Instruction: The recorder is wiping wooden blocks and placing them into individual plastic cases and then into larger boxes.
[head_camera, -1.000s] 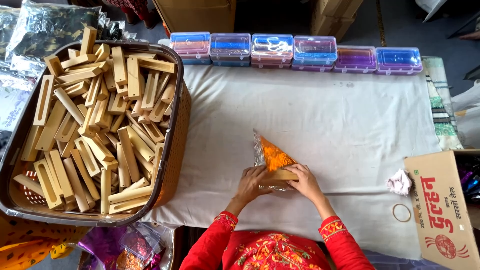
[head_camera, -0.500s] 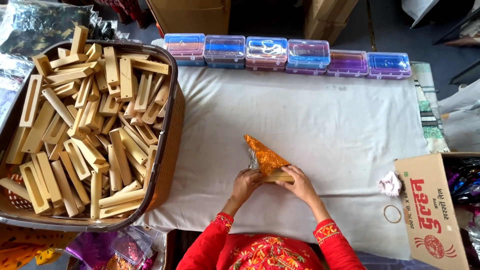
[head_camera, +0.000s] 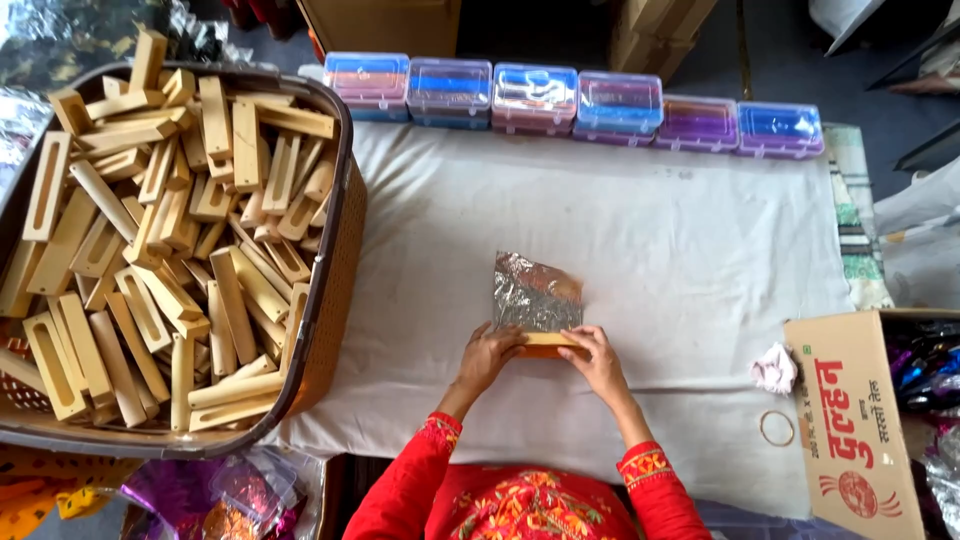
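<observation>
A small wooden block (head_camera: 547, 342) lies on the white cloth-covered table (head_camera: 650, 230) in front of me, with a sheet of shiny silver and orange foil (head_camera: 535, 295) lying flat beyond it. My left hand (head_camera: 488, 356) grips the block's left end and the foil's near edge. My right hand (head_camera: 598, 360) grips the block's right end. Both arms wear red embroidered sleeves.
A large brown basket (head_camera: 335, 300) heaped with slotted wooden blocks (head_camera: 170, 240) sits at the left. Several coloured plastic boxes (head_camera: 570, 100) line the table's far edge. An open cardboard box (head_camera: 855, 420), a rubber band (head_camera: 777, 428) and a crumpled cloth (head_camera: 773, 368) lie at the right.
The foil was raised and folded with its orange side showing; now it lies flat on the cloth, silver side up. Both hands stayed on the block.
</observation>
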